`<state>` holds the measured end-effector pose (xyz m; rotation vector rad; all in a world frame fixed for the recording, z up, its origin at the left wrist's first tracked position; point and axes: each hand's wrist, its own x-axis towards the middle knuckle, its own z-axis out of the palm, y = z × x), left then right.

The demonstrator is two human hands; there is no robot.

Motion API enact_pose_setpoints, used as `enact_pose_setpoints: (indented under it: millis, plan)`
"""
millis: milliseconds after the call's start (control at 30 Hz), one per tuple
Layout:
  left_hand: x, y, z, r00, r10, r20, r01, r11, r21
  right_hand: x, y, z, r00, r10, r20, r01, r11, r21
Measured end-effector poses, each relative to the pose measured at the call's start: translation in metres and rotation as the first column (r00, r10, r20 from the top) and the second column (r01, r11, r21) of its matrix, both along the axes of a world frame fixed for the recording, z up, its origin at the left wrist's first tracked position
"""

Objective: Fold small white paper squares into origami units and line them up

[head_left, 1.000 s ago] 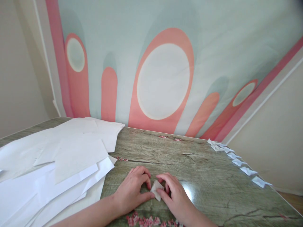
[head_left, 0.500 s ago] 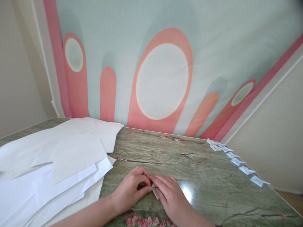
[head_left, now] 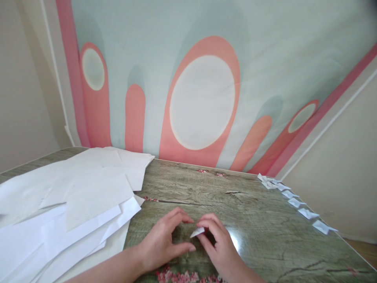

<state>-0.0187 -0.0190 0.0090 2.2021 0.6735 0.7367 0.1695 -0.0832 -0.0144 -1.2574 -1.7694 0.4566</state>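
Note:
Near the front of the wood-patterned table, my right hand (head_left: 216,241) pinches a small folded piece of white paper (head_left: 197,232) between thumb and fingertips. Just left of the paper is my left hand (head_left: 167,237), its thumb and fingers spread apart with nothing between them. The paper's pointed end faces left, into the gap between the two hands.
Loose white sheets (head_left: 100,188) overlap in a pile on the table's left side. Several small folded white papers (head_left: 308,214) line the right edge of the table (head_left: 250,208). Behind the table hangs a patterned backdrop (head_left: 203,102).
My left hand has let go of the folded paper and opened beside it. My right hand has turned the paper, so it now points left instead of down.

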Motion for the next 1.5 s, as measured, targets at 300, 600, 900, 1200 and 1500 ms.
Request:
enact_pose_setpoints:
  millis: [300, 600, 900, 1200, 1500]
  plan:
    - [0.002, -0.002, -0.003, 0.997, 0.054, -0.058, -0.050, 0.997, 0.066, -0.001, 0.002, 0.001, 0.982, 0.060, -0.176, -0.074, 0.994, -0.076]
    - [-0.001, -0.001, -0.012, 0.998, 0.056, -0.039, -0.041, 0.951, 0.306, -0.002, -0.003, 0.004, 0.996, 0.080, -0.029, -0.081, 0.997, -0.014]
    - [-0.001, -0.003, -0.010, 0.962, 0.130, -0.241, 0.018, 0.848, 0.529, -0.001, -0.004, -0.003, 0.899, -0.118, 0.422, -0.011, 0.957, 0.290]
    - [0.002, -0.003, -0.010, 0.948, 0.118, -0.297, 0.049, 0.864, 0.502, 0.002, 0.000, -0.011, 0.843, -0.114, 0.525, -0.021, 0.969, 0.245]
    - [0.001, -0.002, -0.004, 0.917, 0.015, -0.398, 0.175, 0.882, 0.438, 0.007, -0.003, -0.008, 0.767, -0.037, 0.641, -0.112, 0.975, 0.191]
